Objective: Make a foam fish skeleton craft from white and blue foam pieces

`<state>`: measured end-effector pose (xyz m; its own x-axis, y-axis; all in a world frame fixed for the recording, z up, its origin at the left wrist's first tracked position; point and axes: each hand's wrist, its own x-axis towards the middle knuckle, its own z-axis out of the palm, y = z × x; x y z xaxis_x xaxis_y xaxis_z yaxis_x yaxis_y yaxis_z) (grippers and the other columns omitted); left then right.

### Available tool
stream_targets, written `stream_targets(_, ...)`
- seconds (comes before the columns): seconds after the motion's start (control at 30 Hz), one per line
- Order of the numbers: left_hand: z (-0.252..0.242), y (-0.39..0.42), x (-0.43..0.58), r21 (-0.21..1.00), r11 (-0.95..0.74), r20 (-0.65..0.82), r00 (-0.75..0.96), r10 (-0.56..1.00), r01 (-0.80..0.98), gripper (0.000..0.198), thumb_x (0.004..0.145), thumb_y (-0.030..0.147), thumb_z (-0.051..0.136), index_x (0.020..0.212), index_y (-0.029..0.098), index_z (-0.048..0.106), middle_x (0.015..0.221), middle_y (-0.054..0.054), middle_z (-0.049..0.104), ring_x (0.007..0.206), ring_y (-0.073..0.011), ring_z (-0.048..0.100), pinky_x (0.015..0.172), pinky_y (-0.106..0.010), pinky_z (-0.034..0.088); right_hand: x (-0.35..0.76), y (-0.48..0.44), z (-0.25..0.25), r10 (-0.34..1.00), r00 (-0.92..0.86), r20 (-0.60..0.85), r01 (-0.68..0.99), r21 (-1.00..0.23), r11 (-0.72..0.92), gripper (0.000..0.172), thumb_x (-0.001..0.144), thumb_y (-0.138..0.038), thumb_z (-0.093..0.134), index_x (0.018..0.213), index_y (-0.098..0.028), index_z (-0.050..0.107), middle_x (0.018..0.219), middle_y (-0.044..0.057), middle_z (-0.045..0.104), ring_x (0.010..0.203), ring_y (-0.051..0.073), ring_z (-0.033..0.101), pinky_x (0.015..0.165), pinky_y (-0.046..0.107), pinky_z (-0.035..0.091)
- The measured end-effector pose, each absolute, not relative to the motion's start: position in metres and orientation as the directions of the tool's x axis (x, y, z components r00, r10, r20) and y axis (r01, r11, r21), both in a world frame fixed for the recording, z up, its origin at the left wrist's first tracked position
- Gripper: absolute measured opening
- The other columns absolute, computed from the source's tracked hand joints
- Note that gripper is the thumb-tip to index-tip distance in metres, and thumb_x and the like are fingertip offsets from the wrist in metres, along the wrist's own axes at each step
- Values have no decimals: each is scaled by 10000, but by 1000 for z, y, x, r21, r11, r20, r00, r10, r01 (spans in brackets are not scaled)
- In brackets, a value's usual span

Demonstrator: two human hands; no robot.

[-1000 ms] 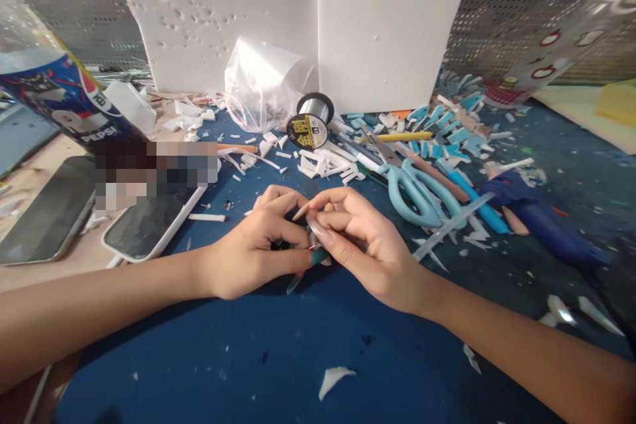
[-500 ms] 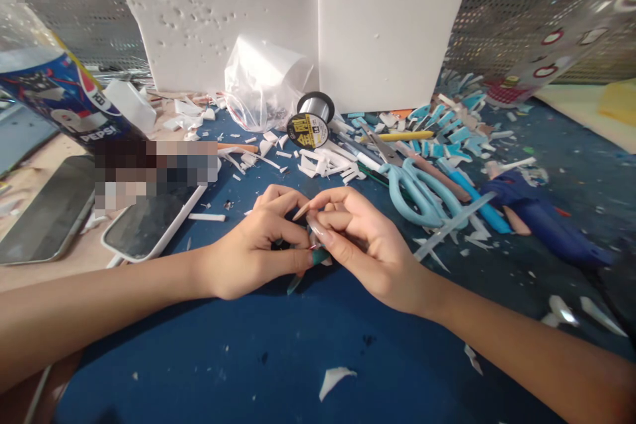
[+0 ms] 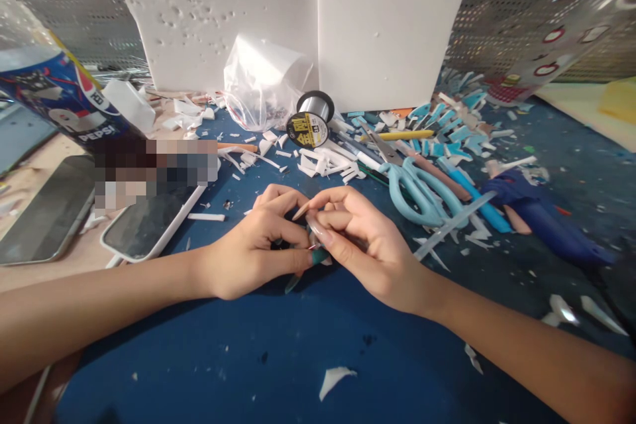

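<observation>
My left hand [image 3: 253, 252] and my right hand [image 3: 362, 245] meet at the middle of the blue mat [image 3: 248, 358]. Both pinch one small teal piece [image 3: 318, 256] between thumbs and fingertips; its pointed tip [image 3: 292, 283] sticks out below my left thumb. Most of the piece is hidden by my fingers. Both hands rest low over the mat.
Light blue scissors [image 3: 417, 192], a blue glue gun [image 3: 546, 218], a spool of wire [image 3: 311, 120], a clear bag [image 3: 263, 83] and white foam blocks [image 3: 387, 26] lie behind my hands. Two phones [image 3: 149, 222] and a Pepsi bottle [image 3: 64, 93] are at left. Foam scraps litter the mat.
</observation>
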<state>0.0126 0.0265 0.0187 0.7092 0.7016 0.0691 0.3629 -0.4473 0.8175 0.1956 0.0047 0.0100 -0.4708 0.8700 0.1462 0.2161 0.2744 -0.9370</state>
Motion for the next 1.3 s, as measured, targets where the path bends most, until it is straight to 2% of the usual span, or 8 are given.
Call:
stream_targets(0.3, 18, 27, 13, 819, -448, 73, 709, 701, 358, 305, 828, 228, 568, 537, 160, 628, 856, -24, 498, 981, -190, 384, 908, -347, 305, 195, 7, 8, 875, -461, 147, 203, -942, 266, 100, 890, -205, 430, 980, -172, 460, 981, 66, 448, 650, 106, 459, 524, 268, 394)
stream_targets(0.57, 18, 28, 13, 814, -454, 72, 714, 696, 361, 310, 833, 238, 561, 541, 158, 627, 858, -25, 498, 983, -188, 384, 914, -339, 312, 194, 5, 10, 865, -476, 159, 189, -942, 277, 65, 892, -190, 416, 903, -170, 477, 973, 59, 440, 640, 98, 452, 520, 266, 388)
stream_targets(0.87, 17, 27, 12, 820, -456, 82, 718, 691, 345, 304, 830, 225, 567, 538, 160, 623, 850, -20, 494, 973, -182, 382, 902, -335, 304, 195, 6, 8, 873, -466, 142, 168, -955, 245, 135, 892, -203, 416, 1021, -170, 438, 1002, 68, 425, 629, 95, 452, 500, 267, 373)
stream_targets(1.3, 17, 27, 13, 824, -452, 85, 715, 694, 341, 292, 823, 217, 570, 542, 160, 623, 847, -18, 492, 970, -181, 383, 899, -337, 304, 194, 6, 10, 869, -466, 165, 201, -937, 286, 64, 885, -192, 423, 922, -175, 473, 985, 64, 434, 661, 106, 457, 520, 265, 392)
